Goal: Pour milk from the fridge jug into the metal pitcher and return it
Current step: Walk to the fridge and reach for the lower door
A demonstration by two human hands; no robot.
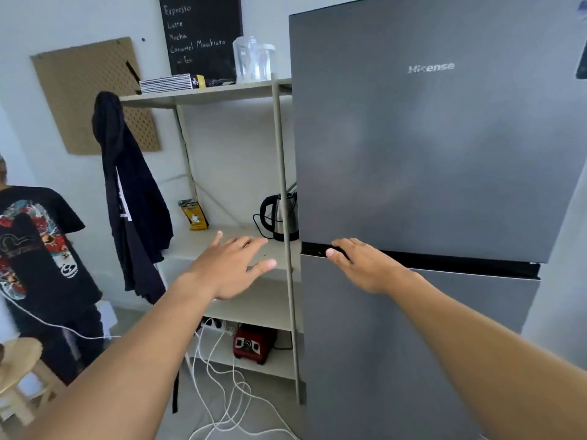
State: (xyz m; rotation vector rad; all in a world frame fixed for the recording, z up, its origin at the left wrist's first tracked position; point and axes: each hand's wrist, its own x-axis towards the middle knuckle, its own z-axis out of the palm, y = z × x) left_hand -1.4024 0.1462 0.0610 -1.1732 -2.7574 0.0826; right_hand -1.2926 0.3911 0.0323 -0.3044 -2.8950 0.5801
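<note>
A white-walled room holds a tall grey fridge on the right, both doors closed, with a pale open shelf unit standing just beside its left side. The milk jug and the metal pitcher are nowhere in sight; with the fridge closed, its contents cannot be seen.

The right hand reaches to the dark gap between the upper and lower doors, near the fridge's left edge; its fingers curl into the recess under the upper door, gripping that edge and holding nothing else. The left hand hangs in the air in front of the middle shelf, fingers spread wide, empty.

On the middle shelf an electric kettle stands at the right end, partly hidden by the fridge, and a yellow packet stands toward the back left. The top shelf carries clear glass jars and a flat stack, below a chalkboard menu. A dark garment hangs from the top shelf's left corner. At the left edge stands a person in a black printed T-shirt.
</note>
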